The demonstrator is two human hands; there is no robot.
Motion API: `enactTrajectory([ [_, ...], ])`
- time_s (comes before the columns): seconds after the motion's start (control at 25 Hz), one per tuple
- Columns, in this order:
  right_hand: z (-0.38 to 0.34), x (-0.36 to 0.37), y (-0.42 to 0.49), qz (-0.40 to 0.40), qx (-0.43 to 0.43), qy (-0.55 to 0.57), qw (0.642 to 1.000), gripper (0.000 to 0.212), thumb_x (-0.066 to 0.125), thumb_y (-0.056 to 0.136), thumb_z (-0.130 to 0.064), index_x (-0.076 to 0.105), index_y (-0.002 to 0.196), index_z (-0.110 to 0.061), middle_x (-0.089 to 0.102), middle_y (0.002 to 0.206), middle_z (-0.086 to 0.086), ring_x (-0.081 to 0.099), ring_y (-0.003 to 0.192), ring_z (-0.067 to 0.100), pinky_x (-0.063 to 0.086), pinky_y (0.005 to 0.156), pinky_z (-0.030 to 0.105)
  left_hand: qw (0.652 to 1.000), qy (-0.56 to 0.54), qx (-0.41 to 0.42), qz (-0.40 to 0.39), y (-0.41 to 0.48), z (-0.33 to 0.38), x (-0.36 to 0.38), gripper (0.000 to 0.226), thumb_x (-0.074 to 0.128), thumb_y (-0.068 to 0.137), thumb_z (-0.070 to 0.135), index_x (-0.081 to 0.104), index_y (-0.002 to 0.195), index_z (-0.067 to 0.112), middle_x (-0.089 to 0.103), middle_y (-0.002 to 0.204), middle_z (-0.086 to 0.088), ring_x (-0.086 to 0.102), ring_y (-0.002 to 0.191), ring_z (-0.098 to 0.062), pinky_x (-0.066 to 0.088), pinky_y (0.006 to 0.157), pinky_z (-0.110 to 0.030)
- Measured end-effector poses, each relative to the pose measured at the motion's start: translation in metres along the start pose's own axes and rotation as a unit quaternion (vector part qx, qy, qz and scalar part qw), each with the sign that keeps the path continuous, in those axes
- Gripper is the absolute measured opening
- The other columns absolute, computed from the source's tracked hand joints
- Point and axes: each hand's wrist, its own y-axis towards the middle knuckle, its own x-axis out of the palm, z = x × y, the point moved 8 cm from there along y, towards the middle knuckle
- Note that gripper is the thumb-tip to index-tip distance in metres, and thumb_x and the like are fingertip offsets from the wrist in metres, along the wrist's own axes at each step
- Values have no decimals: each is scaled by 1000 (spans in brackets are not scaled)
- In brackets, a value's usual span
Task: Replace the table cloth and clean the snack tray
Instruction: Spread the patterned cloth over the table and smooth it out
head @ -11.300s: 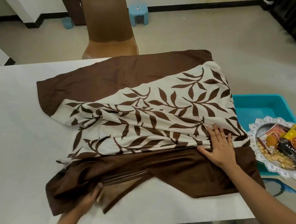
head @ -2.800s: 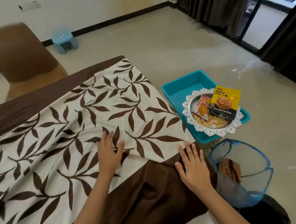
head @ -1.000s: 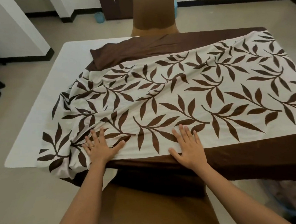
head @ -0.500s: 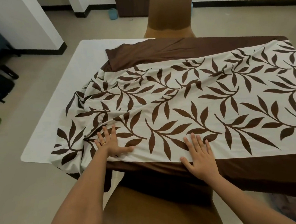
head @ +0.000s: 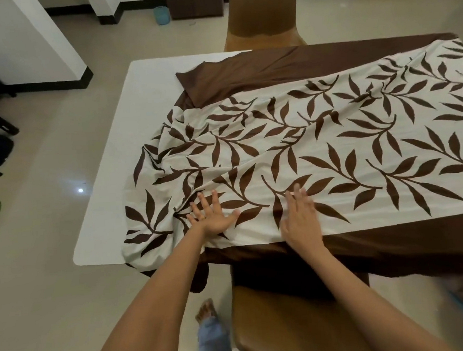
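L hand (head: 210,221) & R hand (head: 301,221) flat on leaf-print cloth (head: 332,153), near edge.

One head-worn camera looks forward and steeply down, close over the table (head: 109,188).

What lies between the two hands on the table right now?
In the head view, only a flat stretch of the leaf-print table cloth lies between the left hand and right hand; nothing else sits there.
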Motion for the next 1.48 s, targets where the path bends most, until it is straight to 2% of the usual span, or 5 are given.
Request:
enactTrajectory([
  [0.48, -92, 48, -9, -60, -14, -12, 998, 84, -1, 83, -76, 2, 153, -30, -7, 161, 0, -11, 148, 17, -5, 120, 42, 942, 51, 157, 292, -18, -116, -100, 64, 33, 95, 57, 32, 146, 19, 32, 153, -4, 25, 142, -26, 22, 114, -45],
  [0.72, -177, 70, -1, -81, -60, 29, 994, 80, 12, 86, -74, -6, 152, -32, -17, 159, -1, -20, 146, 17, -9, 119, 43, 962, 120, 128, 208, 17, -185, -99, 84, -9, 77, 76, -12, 150, 36, -13, 160, 9, -14, 147, -16, -15, 113, -48],
  [1.0, -169, 75, -11, -65, -33, -5, 997, 83, 13, 85, -78, -7, 152, -34, -18, 160, -4, -21, 145, 15, -15, 117, 38, 962, 182, 107, 172, 40, -218, -135, 76, 18, 90, 71, -23, 145, 37, -21, 157, 8, -19, 145, -14, -15, 111, -56],
  [1.24, -190, 76, -8, -69, -7, 41, 997, 90, 6, 81, -81, -9, 152, -29, -21, 159, 0, -24, 144, 18, -10, 119, 45, 964, 87, 103, 229, 37, -217, -140, 66, 30, 99, 51, -1, 153, 28, -12, 160, -8, -13, 147, -28, -4, 117, -45],
  [1.48, -264, 70, 7, -88, -68, 206, 972, 109, 38, 75, -84, -6, 154, -22, -12, 161, -3, -15, 146, 8, -10, 118, 48, 932, -226, 229, 166, 9, -128, -125, 38, 39, 101, 16, 49, 138, 18, 52, 139, -3, 48, 128, -20, 38, 105, -28],
])
